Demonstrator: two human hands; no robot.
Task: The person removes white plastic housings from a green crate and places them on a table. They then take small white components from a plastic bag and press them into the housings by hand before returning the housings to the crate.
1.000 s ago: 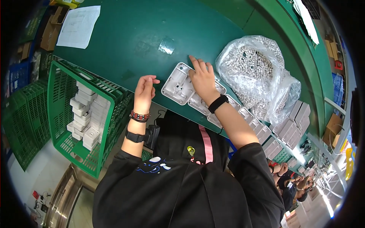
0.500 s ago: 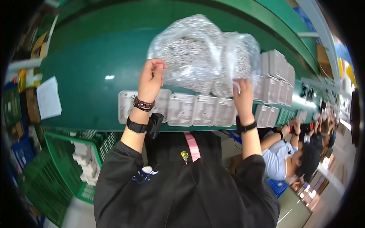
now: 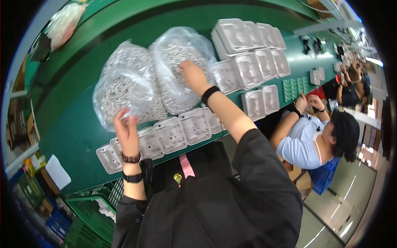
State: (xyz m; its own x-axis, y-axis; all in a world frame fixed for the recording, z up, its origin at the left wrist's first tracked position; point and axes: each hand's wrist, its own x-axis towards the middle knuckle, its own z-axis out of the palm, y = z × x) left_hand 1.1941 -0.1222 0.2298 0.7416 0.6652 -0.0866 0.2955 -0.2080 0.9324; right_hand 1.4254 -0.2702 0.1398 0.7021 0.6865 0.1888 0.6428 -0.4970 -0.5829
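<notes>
Two clear plastic bags full of small silvery-grey pieces lie side by side on the green table, the left bag (image 3: 120,89) and the right bag (image 3: 175,49). At the near edge of the left bag, my left hand (image 3: 128,136) has its fingers curled with shiny film between thumb and fingers. My right hand (image 3: 195,77) reaches into the right bag, fingertips bunched against the small pieces; what they hold is too small to make out. Along the near table edge runs a row of grey open rectangular housings (image 3: 170,134) with small holes, partly behind my left hand.
More grey housings (image 3: 248,68) are stacked right of the bags, with a pair (image 3: 259,101) nearer the edge. A green tray (image 3: 294,89) lies before a seated co-worker (image 3: 304,136). Green crates (image 3: 93,215) stand below left, near a white paper sheet (image 3: 58,171).
My view has turned and shifted rightward. My right hand has gone from the right bag's near edge into its pieces. My left hand is now lower, at the left bag's near edge.
</notes>
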